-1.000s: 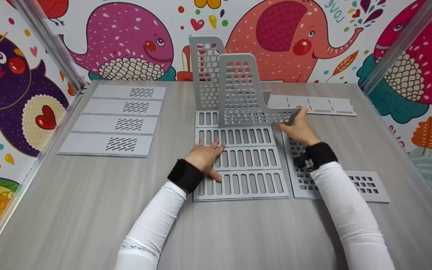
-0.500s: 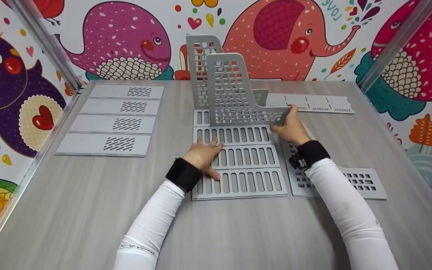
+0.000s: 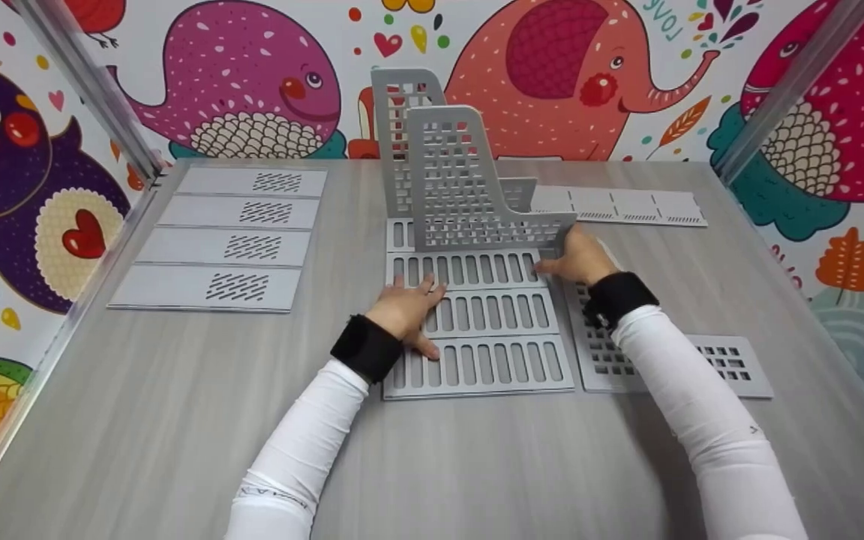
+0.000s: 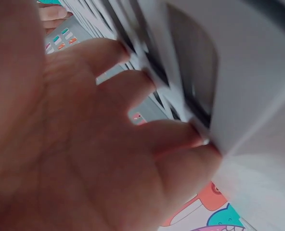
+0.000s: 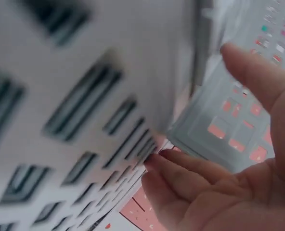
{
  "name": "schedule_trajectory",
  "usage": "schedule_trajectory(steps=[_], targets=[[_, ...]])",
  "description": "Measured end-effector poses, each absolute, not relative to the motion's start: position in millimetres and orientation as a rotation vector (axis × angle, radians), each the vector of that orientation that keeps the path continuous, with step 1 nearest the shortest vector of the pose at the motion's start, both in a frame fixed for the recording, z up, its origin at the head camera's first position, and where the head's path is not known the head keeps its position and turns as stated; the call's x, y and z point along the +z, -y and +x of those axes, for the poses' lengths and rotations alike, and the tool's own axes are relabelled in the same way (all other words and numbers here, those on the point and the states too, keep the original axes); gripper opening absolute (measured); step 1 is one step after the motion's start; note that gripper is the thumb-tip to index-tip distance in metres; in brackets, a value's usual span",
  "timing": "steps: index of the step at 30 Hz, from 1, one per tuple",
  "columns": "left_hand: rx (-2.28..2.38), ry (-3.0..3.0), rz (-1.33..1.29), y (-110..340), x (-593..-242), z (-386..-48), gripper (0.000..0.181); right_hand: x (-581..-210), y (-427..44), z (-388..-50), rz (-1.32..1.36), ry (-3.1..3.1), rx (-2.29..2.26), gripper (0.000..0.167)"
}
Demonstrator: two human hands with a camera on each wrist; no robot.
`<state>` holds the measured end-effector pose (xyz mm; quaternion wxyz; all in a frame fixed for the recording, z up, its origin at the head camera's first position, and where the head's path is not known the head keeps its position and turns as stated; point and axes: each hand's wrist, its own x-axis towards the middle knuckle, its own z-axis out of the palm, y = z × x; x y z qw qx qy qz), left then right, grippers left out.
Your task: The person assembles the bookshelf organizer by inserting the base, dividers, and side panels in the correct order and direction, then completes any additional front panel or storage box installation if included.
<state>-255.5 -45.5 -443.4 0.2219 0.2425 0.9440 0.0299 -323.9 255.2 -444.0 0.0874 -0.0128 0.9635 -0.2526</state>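
Note:
My left hand rests with spread fingers on the left side of a grey slotted panel, whose long oval slots lie in several rows. At the panel's far end stand two grey perforated side plates, a nearer one and a farther one partly behind it; both have a tall end and a low step. Just below the nearer plate's low right corner is my right hand. In the right wrist view its fingers are extended and its thumb stands apart from the perforated plate, pinching nothing.
Flat at the right lies another perforated side plate, partly under the right forearm. A plain grey panel with hatched slits lies at the left. Behind the upright plates is a pale marked strip. Printed walls edge the table.
The nearer upright plate has shifted left along the slotted panel. My right hand has moved left with it, then slipped down from its corner, fingers loosened. The left hand stays in place on the panel.

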Motion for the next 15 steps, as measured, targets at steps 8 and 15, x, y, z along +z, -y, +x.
schedule_trajectory(steps=[8, 15], targets=[[0.094, -2.605, 0.666, 44.1, -444.0, -254.6, 0.119, -449.2, -254.1, -321.6, -0.023, -2.894, -0.713, 0.094], [0.115, -2.611, 0.676, 46.0, -442.2, -254.7, 0.118, -449.8, -251.8, -322.8, -0.03, -2.907, -0.709, 0.084]])
